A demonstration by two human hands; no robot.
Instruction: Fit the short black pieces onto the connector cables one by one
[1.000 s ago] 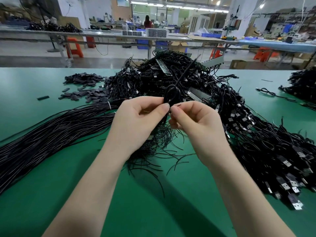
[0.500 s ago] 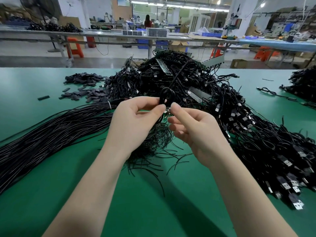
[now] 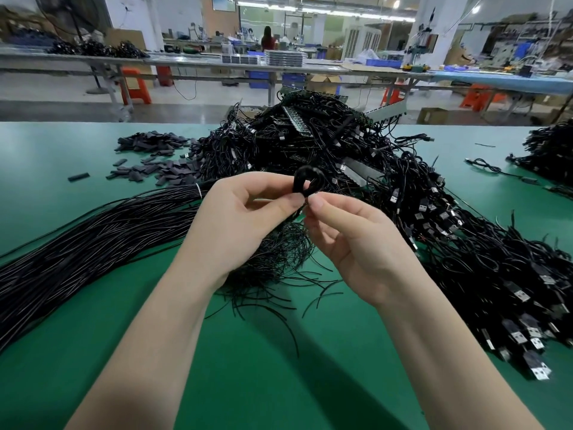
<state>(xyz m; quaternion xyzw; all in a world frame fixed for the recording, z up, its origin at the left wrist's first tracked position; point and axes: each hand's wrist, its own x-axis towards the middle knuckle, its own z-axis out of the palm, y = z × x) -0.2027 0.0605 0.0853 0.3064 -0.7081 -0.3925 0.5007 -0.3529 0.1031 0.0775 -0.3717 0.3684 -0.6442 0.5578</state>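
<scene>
A short black piece (image 3: 307, 185) is pinched between the two hands, held up in front of the big heap of connector cables (image 3: 356, 169). It looks like a matte black sleeve, squeezed so that its mouth gapes as a rounded loop with a hole through the middle. The left hand (image 3: 238, 221) has thumb and forefinger clamped on the piece's left side, its other fingers curled under. The right hand (image 3: 356, 240) pinches at the lower right edge of the piece with thumb and forefinger together (whether a cable end sits between them cannot be told). A thin cable rises from the piece back toward the heap.

Left of the heap lies a loose pile of more black pieces (image 3: 161, 162) on the green table (image 3: 62, 150), and a bundle of straight black wires (image 3: 93, 231) runs from the heap's near-left side out toward the table's left edge. USB plugs (image 3: 533, 342) spill from the heap's right side.

Compared with half a second ago, the hands sit at much the same spot before the heap, the piece a little more open and rounded, and the right fingertips closer under it.
</scene>
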